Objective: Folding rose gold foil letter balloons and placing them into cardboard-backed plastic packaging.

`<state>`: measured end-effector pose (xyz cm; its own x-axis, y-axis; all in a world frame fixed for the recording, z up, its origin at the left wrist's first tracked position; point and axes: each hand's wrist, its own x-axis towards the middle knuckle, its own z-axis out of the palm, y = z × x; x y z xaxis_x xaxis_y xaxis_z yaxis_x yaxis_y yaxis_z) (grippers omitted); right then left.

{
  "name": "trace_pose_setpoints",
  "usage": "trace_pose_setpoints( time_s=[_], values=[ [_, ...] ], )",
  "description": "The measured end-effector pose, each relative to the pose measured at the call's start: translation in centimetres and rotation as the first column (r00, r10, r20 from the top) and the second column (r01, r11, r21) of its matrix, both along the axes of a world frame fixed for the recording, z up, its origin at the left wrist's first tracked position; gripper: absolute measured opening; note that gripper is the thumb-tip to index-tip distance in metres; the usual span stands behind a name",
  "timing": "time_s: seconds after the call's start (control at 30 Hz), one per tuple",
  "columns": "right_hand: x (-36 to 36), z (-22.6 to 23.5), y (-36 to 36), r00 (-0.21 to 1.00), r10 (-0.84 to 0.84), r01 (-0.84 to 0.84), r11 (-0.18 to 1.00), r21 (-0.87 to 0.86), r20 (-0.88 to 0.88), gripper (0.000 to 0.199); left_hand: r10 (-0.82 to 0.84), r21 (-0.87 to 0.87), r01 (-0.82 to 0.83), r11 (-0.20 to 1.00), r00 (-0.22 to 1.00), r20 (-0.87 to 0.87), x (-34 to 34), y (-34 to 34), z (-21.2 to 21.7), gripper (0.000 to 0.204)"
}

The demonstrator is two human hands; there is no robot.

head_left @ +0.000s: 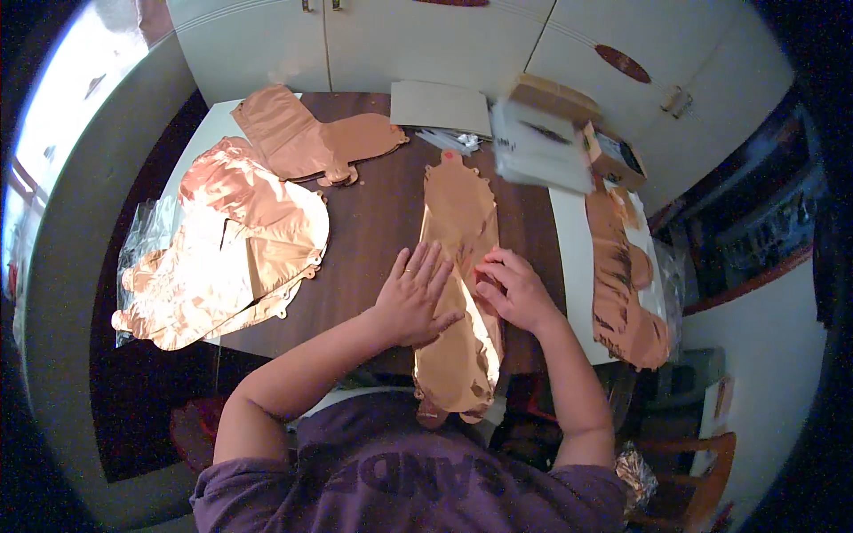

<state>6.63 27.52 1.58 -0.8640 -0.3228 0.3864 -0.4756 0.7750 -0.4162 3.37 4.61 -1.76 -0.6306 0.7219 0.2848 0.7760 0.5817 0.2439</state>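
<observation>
A flat, uninflated copper-coloured foil balloon [455,200] lies lengthwise before me, its near end hanging over the table's front edge. Small tabs stick out along its rim, and a red spot marks its far tip. My left hand [413,293] rests palm down on the middle of the foil, fingers stretched out, a ring on one of them. At the balloon's right edge, my right hand [515,289] has its fingers curled in toward the thumb. Something reddish shows at those fingertips, too small to make out.
Left on the brown table [369,231] lies a pile of shiny foil balloons [258,213], with more matte ones [311,138] behind. At right are further foil balloons [617,284]. A grey board [440,107], clear plastic box [538,142] and small carton [613,155] stand at the back.
</observation>
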Motion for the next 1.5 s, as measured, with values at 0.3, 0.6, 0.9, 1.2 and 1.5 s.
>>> trace_pose_setpoints(
  time_s=[0.3, 0.6, 0.9, 1.2, 1.5],
  values=[
    [-9.7, 0.7, -1.5, 0.855, -0.506, 0.515, 0.855, -0.064, 0.117, 0.071, 0.013, -0.026, -0.014, 1.000, 0.999, -0.052, 0.1, 0.0, -0.7, 0.084],
    [-17.1, 2.4, -8.5, 0.488, -0.782, 0.672, 0.620, 0.406, 0.386, 0.110, 0.021, 0.056, -0.029, 0.998, 0.990, 0.138, -0.3, 0.6, 0.4, 0.082],
    [-17.3, 2.2, -7.6, 0.481, -0.794, 0.689, 0.605, 0.400, 0.373, 0.093, 0.024, 0.060, -0.026, 0.998, 0.999, 0.025, -0.1, 0.6, 0.2, 0.077],
    [-15.0, 2.1, -4.4, 0.634, -0.710, 0.653, 0.704, 0.278, 0.308, 0.077, 0.039, -0.015, -0.039, 0.999, 0.999, -0.002, -0.1, 0.8, -0.1, 0.083],
    [-8.8, -1.4, -1.4, 0.837, -0.512, 0.463, 0.851, 0.250, 0.195, 0.054, 0.036, -0.008, -0.036, 0.999, 0.999, 0.004, -1.0, 1.6, -0.1, 0.088]
  ],
)
